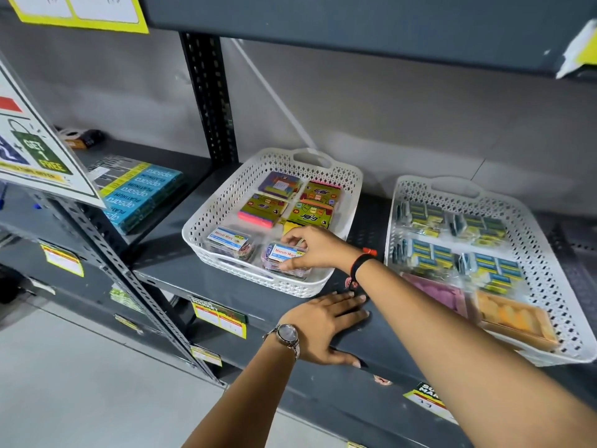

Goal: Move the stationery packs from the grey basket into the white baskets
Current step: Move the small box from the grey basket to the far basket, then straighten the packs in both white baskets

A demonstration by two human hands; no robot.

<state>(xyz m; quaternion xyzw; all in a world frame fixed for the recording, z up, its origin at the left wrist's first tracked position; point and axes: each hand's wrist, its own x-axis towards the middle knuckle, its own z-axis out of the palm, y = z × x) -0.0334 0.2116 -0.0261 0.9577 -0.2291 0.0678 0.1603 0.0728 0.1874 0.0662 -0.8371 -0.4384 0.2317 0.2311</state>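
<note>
Right hand (310, 248) is pinching a clear clip box (286, 260), thumb on the near edge and fingers curled over the far edge, closed on it. Box is sitting in the front right corner of the left white basket (206, 218); can't tell whether it's resting on the basket floor or just off it. Transparent plastic, coloured clips showing through, white label with red "Maruti Mart" print on the lid. A second clip box (231, 242) with the same label is lying just beside it, front left of the same basket.

Behind those, sticky-note packs (290, 202) are lying flat in two rows (green covers mostly, one purple, pink pad edge showing on one).

Left hand (326, 328) is lying flat on the grey shelf edge (381, 344), fingers spread, holding nothing; wristwatch (287, 334) on that wrist.

Right white basket (549, 279) is sitting near the first on the same shelf, holding clear-wrapped packs of small green-and-yellow boxes (452, 247), plus a pink pack and an orange one at the front. Grey basket isn't in view.
</note>
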